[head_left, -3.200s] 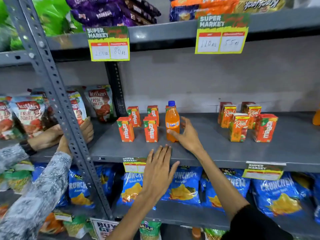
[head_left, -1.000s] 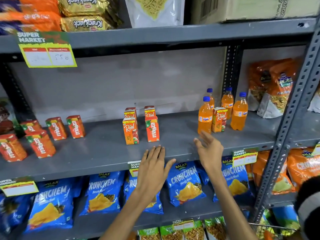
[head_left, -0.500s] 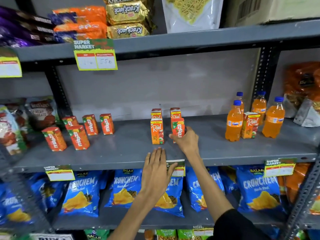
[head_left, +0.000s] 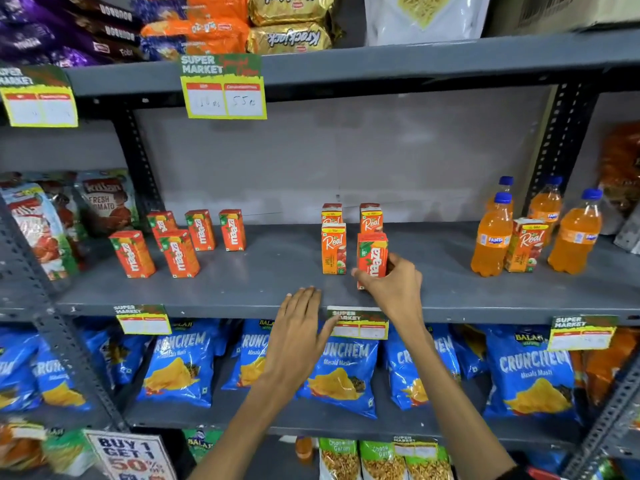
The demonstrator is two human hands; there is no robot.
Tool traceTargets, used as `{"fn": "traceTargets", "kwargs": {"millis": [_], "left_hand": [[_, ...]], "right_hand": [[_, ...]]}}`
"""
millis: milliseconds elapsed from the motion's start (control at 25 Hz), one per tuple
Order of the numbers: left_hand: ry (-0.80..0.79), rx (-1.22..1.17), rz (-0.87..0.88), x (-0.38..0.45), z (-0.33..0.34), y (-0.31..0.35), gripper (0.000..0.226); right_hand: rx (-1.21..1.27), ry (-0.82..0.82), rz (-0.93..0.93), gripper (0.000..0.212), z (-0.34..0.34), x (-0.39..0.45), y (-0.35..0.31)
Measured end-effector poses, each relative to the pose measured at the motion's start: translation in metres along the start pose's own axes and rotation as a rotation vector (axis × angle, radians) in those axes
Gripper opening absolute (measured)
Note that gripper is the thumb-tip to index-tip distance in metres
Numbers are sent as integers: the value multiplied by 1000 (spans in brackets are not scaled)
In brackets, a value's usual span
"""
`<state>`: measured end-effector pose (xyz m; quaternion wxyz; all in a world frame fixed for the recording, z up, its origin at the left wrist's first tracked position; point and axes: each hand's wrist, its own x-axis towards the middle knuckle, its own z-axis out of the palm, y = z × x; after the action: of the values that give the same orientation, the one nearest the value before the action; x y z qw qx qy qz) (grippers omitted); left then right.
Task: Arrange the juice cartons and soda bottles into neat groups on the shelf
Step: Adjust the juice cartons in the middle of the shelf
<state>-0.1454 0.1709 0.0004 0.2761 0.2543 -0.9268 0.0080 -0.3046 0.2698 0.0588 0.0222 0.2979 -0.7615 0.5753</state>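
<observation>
Here the right hand [head_left: 394, 289] is closed around a red Maaza carton [head_left: 372, 258] near the front edge of the grey shelf [head_left: 277, 282], about midway along it. The thumb lies on the carton's left side and the fingers wrap its right side; whether its base touches the shelf cannot be told. Just to its left stands an orange Real carton [head_left: 333, 249], upright, with two more Real cartons [head_left: 370, 218] behind them toward the back wall.

The left hand [head_left: 298, 337] is open and holds nothing, fingers spread and pointing up, its fingertips [head_left: 304, 292] at the shelf's front edge, beside a price tag [head_left: 358, 323] that hangs from that edge.

Toward the shelf's left end stand five Maaza cartons [head_left: 180, 252], three in a back row and two nearer the front, all upright and slightly apart from one another. Toward the right end four orange Fanta bottles [head_left: 491, 239] with blue caps stand in a loose cluster, and one lone Real carton [head_left: 524, 245] stands among them, just beside the front-left bottle.

On the shelf below, blue Crunchem bags [head_left: 180, 368] lean in a row.
</observation>
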Motion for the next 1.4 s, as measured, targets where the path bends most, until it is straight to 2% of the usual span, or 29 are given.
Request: {"fn": "traceTargets", "kwargs": {"millis": [160, 440, 640, 760, 960, 1160, 1240, 1400], "left_hand": [[19, 19, -28, -14, -18, -54, 62], [3, 22, -48, -31, -51, -167, 62], [2, -5, 22, -31, -53, -190, 64], [27, -15, 36, -31, -50, -194, 63], [58, 16, 27, -32, -44, -196, 58], [85, 42, 37, -36, -39, -195, 58], [112, 22, 18, -36, -38, -195, 53], [213, -41, 38, -32, -32, -175, 38]], "right_hand": [[58, -62, -37, 31, 40, -23, -39], [75, -109, -38, 38, 177, -31, -112], [72, -126, -38, 32, 238, -25, -124], [43, -161, -52, 35, 254, -26, -120], [22, -159, -15, 54, 265, -24, -116], [59, -135, 8, 75, 243, -36, -109], [86, -64, -19, 60, 217, -47, -97], [138, 73, -62, 14, 135, -58, -61]]}}
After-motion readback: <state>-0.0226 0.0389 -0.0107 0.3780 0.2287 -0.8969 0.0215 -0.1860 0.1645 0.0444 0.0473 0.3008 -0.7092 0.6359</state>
